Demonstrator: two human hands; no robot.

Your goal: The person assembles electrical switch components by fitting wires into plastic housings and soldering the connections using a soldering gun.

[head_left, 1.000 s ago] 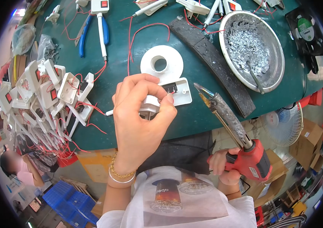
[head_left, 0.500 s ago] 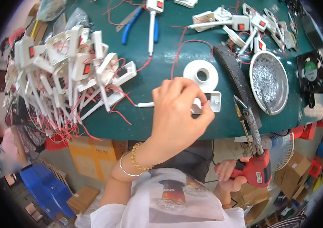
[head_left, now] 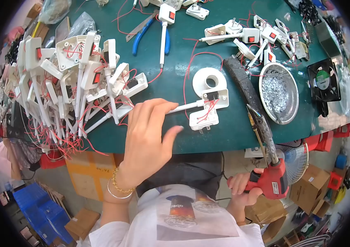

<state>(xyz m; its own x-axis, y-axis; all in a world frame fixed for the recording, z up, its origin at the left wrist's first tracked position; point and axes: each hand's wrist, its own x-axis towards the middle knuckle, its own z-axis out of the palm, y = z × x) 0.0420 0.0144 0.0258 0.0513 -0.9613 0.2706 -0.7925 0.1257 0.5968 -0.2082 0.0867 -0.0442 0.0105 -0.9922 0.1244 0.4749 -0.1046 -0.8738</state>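
My left hand [head_left: 148, 138] is over the near edge of the table, thumb apart from the fingers. Its fingertips lie at the left end of a white tube [head_left: 189, 107], whose far part they hide; whether they touch it I cannot tell. The tube runs into an opened white plug housing [head_left: 223, 98] with a black switch inside. Red wires link that to a second white housing half [head_left: 204, 120] with metal prongs. My right hand [head_left: 243, 187] grips a red soldering gun [head_left: 271, 181], its tip pointing up beside a dark bar [head_left: 247, 82].
A white solder reel [head_left: 201, 78] sits just behind the housing. To the right are a dish of silvery bits [head_left: 280, 92] and a black fan [head_left: 324, 82]. Many wired white assemblies [head_left: 76, 82] are heaped at left; blue-handled pliers [head_left: 142, 39] lie at the back.
My left hand has moved left, off the housing, and its pinch has opened. The housing and its wired half now show. My right hand still holds the soldering gun; the view has shifted slightly.
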